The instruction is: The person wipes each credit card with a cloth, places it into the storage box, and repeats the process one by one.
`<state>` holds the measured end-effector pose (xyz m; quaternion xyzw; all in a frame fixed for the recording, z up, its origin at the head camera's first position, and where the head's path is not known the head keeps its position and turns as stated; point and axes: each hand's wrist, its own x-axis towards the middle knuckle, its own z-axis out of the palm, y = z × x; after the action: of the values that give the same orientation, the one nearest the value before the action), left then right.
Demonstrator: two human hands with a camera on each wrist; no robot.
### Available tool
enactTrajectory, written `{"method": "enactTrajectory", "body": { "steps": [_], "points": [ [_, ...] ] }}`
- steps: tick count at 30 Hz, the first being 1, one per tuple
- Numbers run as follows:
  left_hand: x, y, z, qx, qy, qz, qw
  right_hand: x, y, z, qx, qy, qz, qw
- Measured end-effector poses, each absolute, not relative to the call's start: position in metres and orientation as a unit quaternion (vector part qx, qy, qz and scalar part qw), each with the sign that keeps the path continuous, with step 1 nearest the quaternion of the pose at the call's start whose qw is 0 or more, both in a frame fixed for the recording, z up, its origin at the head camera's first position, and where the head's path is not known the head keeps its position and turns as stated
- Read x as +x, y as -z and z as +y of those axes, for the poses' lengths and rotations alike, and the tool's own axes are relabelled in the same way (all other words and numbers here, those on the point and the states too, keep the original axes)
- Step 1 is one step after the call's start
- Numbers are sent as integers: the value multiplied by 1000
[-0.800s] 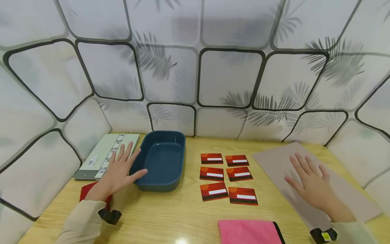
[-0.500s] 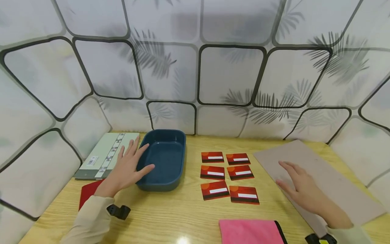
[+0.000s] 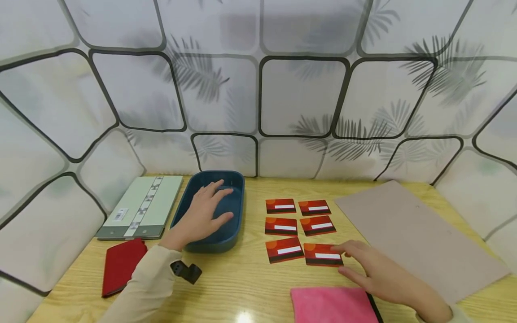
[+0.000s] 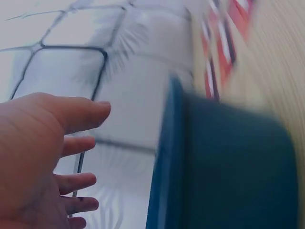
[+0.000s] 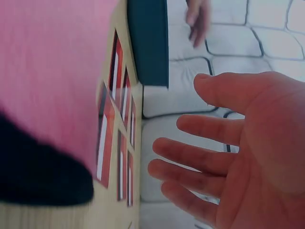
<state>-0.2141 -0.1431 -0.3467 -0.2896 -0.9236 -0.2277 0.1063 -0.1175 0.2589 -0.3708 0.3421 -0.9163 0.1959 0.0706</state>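
My left hand (image 3: 202, 217) hovers over the dark blue tray (image 3: 240, 215), fingers spread and nothing held; the left wrist view shows its thumb and fingers apart from the tray wall (image 4: 167, 157). On the table lie several red cards with white strips, in two columns. My right hand (image 3: 381, 273) is at the right edge of the nearest right card (image 3: 317, 255), its index fingertip overlapping that edge. Whether it touches the card I cannot tell. In the right wrist view the fingers (image 5: 195, 155) are loosely extended, holding nothing.
A pink cloth-like piece (image 3: 331, 305) with a black edge lies at the front. A grey-beige sheet (image 3: 420, 237) lies at the right. To the left are a pale green folder (image 3: 137, 206) and a red booklet (image 3: 121, 267). A patterned curtain (image 3: 299, 98) stands behind the table.
My left hand has moved right, from beside the tray to over it, uncovering the red booklet. My right hand has moved left and nearer, from the grey-beige sheet to the cards.
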Motion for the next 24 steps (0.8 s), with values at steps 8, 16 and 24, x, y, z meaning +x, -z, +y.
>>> {"method": "enactTrajectory", "body": {
  "steps": [8, 16, 24],
  "points": [
    [-219, 341, -113, -319, 281, -901, 90, -110, 376, 237, 325, -174, -929, 16],
    [-225, 340, -67, -243, 365, -898, 40, -106, 387, 227, 347, -184, -919, -18],
    [-227, 345, -29, -196, 500, -844, -7, -105, 391, 213, 330, -197, -919, -91]
  ]
}}
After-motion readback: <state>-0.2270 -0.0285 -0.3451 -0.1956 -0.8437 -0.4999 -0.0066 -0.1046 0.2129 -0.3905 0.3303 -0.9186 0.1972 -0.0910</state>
